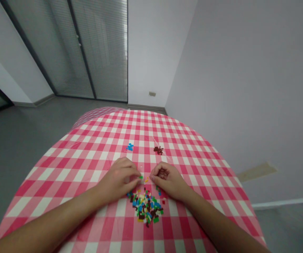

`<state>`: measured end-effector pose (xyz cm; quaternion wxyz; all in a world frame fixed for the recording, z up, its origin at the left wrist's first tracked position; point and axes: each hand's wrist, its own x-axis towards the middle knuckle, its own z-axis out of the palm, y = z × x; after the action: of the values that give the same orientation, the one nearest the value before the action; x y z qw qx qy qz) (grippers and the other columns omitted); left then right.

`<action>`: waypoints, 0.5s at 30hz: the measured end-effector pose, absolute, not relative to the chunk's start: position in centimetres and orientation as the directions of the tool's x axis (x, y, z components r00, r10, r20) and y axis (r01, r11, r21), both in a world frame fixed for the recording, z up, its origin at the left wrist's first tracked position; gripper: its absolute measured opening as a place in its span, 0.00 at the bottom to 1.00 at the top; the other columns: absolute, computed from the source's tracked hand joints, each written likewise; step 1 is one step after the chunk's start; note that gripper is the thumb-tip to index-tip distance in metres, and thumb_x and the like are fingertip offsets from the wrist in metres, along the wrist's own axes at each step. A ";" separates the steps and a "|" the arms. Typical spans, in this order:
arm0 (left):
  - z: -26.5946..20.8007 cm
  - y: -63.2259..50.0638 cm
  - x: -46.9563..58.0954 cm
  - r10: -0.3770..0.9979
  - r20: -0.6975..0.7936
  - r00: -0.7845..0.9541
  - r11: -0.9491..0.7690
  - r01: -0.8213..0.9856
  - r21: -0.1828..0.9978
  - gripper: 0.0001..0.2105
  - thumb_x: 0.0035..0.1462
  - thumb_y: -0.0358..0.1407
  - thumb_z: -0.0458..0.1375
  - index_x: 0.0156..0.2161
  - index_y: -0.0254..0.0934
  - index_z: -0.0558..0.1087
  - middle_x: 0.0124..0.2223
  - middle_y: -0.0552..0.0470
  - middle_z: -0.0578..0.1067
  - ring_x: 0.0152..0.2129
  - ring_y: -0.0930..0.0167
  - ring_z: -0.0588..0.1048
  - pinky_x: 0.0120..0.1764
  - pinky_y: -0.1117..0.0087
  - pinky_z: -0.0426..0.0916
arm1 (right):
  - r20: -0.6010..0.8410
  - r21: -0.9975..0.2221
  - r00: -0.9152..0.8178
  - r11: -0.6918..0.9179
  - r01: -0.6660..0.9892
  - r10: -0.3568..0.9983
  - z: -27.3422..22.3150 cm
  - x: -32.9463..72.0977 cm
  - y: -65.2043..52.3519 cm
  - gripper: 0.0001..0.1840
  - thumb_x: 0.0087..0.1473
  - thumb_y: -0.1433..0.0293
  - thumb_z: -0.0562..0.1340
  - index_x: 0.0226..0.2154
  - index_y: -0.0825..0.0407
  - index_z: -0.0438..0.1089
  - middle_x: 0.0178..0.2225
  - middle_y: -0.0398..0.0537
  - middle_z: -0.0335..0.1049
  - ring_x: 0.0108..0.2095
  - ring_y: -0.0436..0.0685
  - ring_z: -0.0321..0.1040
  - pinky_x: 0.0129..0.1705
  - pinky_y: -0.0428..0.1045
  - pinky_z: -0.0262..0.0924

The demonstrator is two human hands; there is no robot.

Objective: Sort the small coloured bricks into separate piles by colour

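Observation:
A heap of small multicoloured toy bricks (147,207) lies on the checked tablecloth, just on the near side of my hands. My left hand (119,178) is closed in a pinch, with a small green brick (141,177) at the tips of thumb and index finger. Opposite it, my right hand (170,180) has its fingers curled and the thumb against the index finger; whatever they hold, if anything, is too small to make out. A few yellow bricks (146,180) lie between the two hands. Some loose bricks lie partly under the hands.
Beyond my hands, a small group of blue bricks (130,147) sits at the left and a pile of dark brown bricks (158,150) at the right. The red-and-white checked tablecloth (88,161) covers a table with a rounded far edge. A wall (246,88) stands on the right.

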<state>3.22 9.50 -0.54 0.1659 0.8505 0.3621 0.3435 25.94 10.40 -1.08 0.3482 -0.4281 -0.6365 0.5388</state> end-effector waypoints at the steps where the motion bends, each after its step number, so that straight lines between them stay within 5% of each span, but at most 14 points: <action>1: -0.4 10.0 2.6 0.752 0.449 0.483 -0.659 0.526 0.538 0.03 0.58 0.33 0.61 0.36 0.39 0.77 0.34 0.51 0.77 0.34 0.67 0.72 0.40 0.63 0.64 | -0.013 -0.979 -0.358 0.062 0.196 0.933 -1.0 26.0 10.6 0.09 0.48 0.67 0.66 0.27 0.51 0.64 0.23 0.39 0.63 0.23 0.48 0.58 0.25 0.46 0.54; 10: -0.2 14.2 -3.4 0.969 0.137 0.204 -0.242 0.698 0.674 0.07 0.52 0.41 0.62 0.29 0.40 0.80 0.33 0.49 0.79 0.32 0.64 0.76 0.37 0.64 0.68 | -0.004 -0.961 -0.318 0.084 0.262 0.948 -0.8 26.8 11.7 0.09 0.48 0.66 0.64 0.26 0.51 0.63 0.21 0.37 0.59 0.22 0.48 0.55 0.24 0.45 0.51; 15: -0.8 14.5 -3.8 0.973 -0.008 0.229 -0.151 0.669 0.728 0.08 0.52 0.40 0.61 0.29 0.40 0.80 0.32 0.48 0.81 0.29 0.65 0.77 0.34 0.66 0.69 | -0.012 -0.960 -0.331 0.082 0.268 0.944 -0.9 26.8 11.7 0.09 0.48 0.66 0.64 0.26 0.51 0.63 0.21 0.37 0.59 0.22 0.48 0.54 0.24 0.45 0.51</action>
<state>-3.79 14.48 -0.79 0.3130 0.7186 0.5715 0.2430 26.84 11.67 -0.93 0.3430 -0.4657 -0.6505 0.4923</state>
